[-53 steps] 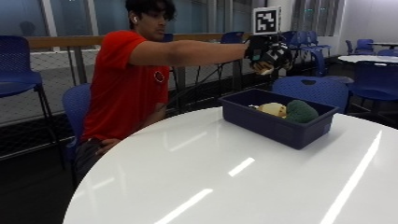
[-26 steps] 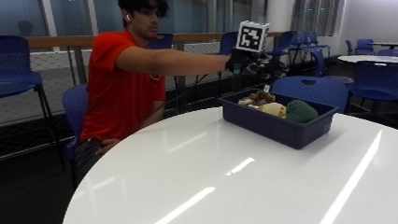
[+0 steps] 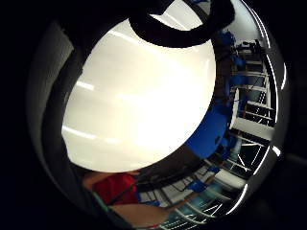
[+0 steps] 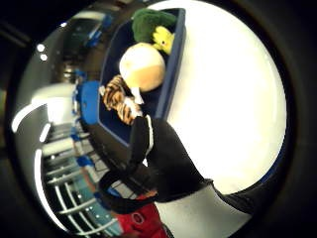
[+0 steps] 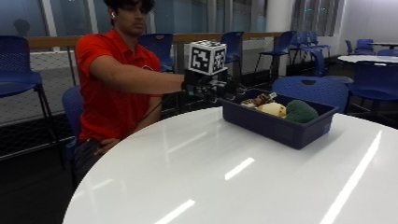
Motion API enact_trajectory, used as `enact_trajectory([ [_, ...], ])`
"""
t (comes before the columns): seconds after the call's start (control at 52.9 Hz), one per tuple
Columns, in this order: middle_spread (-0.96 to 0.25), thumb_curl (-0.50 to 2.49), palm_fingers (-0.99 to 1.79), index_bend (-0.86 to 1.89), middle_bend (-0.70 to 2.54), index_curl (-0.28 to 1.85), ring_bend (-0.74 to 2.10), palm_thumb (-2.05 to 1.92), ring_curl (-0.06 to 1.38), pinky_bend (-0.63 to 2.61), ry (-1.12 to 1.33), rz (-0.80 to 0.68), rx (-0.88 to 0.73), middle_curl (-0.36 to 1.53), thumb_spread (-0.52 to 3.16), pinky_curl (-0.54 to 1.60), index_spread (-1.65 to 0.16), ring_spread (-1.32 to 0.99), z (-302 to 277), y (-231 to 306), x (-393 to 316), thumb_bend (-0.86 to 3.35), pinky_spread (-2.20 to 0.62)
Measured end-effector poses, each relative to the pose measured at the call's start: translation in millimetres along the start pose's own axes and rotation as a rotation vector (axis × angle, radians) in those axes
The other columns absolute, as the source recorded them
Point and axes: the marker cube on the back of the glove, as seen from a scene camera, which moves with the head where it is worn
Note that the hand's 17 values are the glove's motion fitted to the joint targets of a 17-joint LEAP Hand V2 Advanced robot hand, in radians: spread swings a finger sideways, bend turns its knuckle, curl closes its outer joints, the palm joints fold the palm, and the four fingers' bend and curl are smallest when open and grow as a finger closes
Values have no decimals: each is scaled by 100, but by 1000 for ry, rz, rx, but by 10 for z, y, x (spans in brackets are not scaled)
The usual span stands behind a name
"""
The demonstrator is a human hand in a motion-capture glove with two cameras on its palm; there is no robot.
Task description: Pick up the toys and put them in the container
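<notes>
Three soft toys in the blue container [image 5: 277,127], on the round white table [image 5: 249,177].
Tiger [image 4: 119,100], cream ball [image 4: 142,66] and green plush [image 4: 151,23] lie inside; gloved right hand [image 5: 208,87] hovers beside the container's end, grasping nothing, fingers relaxed.

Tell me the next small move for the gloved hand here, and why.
Probably draw the gloved right hand back from the blue container. The striped tiger toy, the cream round toy and the green toy all lie inside it, the white table shows no other toy, and the hand seems to hold nothing.
</notes>
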Motion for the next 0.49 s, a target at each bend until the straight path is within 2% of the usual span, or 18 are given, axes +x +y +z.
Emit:
enact_trajectory([
  [0.491,-5,26,-26,11,12,21,15,-7,25,77,-42,41,2,27,119,33,-30,1,732,873,646,-5,7],
])
